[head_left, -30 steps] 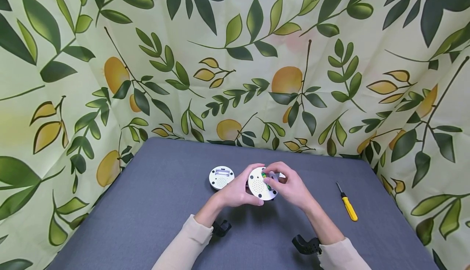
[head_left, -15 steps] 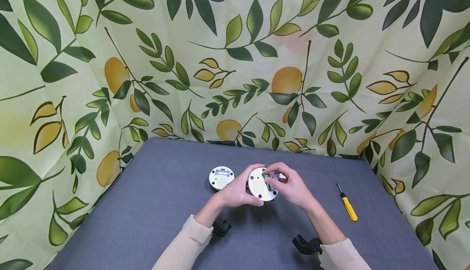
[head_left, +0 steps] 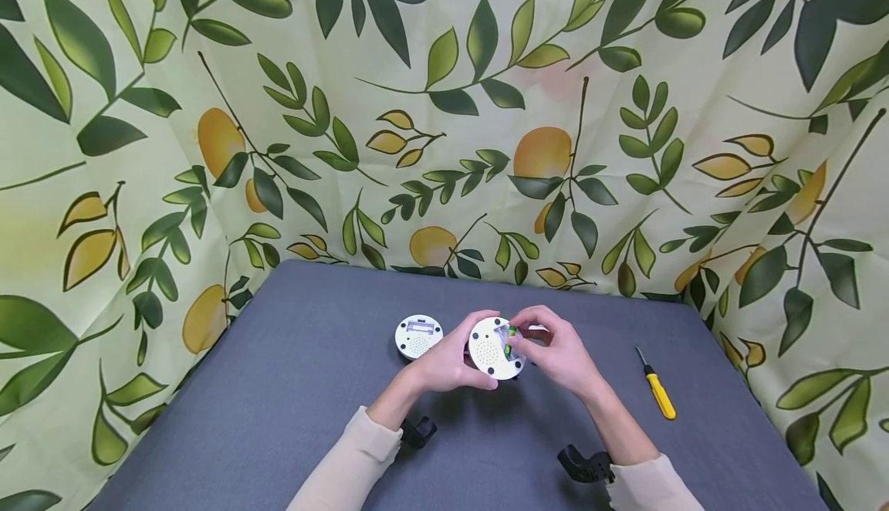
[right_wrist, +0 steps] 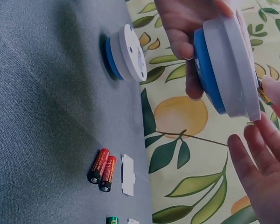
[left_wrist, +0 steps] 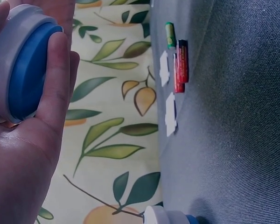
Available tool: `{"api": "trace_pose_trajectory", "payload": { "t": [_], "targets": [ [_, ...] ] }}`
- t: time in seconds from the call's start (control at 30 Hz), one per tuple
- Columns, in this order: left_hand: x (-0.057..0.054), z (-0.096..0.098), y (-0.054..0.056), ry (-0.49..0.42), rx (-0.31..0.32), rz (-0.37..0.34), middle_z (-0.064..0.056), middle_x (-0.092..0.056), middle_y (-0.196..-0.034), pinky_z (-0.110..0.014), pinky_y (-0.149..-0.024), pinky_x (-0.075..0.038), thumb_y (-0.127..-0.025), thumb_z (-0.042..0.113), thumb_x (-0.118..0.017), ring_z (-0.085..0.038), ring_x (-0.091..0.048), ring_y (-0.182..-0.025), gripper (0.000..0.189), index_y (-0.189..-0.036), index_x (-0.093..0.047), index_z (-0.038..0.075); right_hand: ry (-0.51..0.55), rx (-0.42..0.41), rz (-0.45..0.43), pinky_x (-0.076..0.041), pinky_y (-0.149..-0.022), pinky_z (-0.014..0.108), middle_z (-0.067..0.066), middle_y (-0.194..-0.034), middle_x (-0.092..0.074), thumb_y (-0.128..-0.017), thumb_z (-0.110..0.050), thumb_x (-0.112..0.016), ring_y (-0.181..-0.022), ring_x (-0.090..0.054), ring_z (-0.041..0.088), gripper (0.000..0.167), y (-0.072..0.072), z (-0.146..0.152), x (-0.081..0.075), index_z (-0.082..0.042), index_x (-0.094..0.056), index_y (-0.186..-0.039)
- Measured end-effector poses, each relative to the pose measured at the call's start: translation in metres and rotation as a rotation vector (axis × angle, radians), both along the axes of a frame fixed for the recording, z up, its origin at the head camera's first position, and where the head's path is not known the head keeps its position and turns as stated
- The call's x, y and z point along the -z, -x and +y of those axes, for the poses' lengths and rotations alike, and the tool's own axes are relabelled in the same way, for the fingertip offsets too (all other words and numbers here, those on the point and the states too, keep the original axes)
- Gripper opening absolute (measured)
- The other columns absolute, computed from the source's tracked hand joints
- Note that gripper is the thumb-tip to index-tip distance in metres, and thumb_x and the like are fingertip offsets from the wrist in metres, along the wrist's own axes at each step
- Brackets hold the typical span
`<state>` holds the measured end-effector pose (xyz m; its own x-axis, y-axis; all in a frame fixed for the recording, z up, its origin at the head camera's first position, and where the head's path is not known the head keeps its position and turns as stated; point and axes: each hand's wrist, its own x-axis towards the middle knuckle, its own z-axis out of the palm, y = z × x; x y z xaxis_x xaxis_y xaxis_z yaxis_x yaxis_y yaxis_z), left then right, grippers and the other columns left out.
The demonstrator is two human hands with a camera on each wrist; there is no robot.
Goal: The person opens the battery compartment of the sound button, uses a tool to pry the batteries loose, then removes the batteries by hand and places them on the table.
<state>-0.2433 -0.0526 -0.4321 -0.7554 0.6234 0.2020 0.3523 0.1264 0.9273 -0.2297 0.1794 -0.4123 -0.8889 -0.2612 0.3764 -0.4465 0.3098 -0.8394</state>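
A round white device [head_left: 488, 349] with a speaker grille and a battery slot faces up, held by its rim in my left hand [head_left: 444, 360]. Its blue domed side [left_wrist: 30, 70] lies against the left fingers in the left wrist view. My right hand [head_left: 556, 353] pinches a green battery [head_left: 512, 339] between thumb and fingers at the slot. In the right wrist view that battery [right_wrist: 264, 93] tilts out from the device's white face, partly hidden by the thumb. A matching device [head_left: 419, 336] lies on the table left of the hands, its slot uncovered.
A yellow-handled screwdriver [head_left: 660, 394] lies to the right on the grey table [head_left: 292, 418]. Two red batteries [right_wrist: 102, 168], another green battery [left_wrist: 170, 35] and two white covers [left_wrist: 164, 68] lie on the table. A leaf-patterned cloth [head_left: 444, 125] hangs behind.
My right hand has shifted slightly right with the green battery, and more of the slot shows now. My left hand and the device have barely moved.
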Motion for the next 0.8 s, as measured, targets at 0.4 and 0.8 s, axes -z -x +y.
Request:
{"api": "trace_pose_trajectory", "payload": {
  "t": [0.4,0.8],
  "targets": [
    [0.003,-0.002,0.003,0.009,-0.007,0.0,0.0,-0.054,-0.132,-0.029,-0.095,-0.045,-0.075,0.014,-0.087,-0.013,-0.058,-0.107,0.1,-0.157,-0.03,0.016,0.021,0.047,-0.033,-0.052,-0.07,0.029,0.011,-0.102,-0.068,-0.087,-0.009,-0.081,-0.085,-0.065,0.027,0.021,-0.001,0.006,0.003,-0.006,-0.072,-0.105],
    [0.0,-0.003,0.003,0.006,-0.02,-0.011,-0.002,-0.054,-0.132,-0.031,-0.099,-0.04,-0.074,0.014,-0.088,-0.014,-0.055,-0.11,0.099,-0.155,-0.032,0.023,0.035,0.025,-0.075,-0.053,-0.07,0.027,0.013,-0.094,-0.068,-0.085,-0.009,-0.083,-0.08,-0.063,0.019,0.026,-0.003,0.013,0.004,0.0,-0.07,-0.105]
  ]
}}
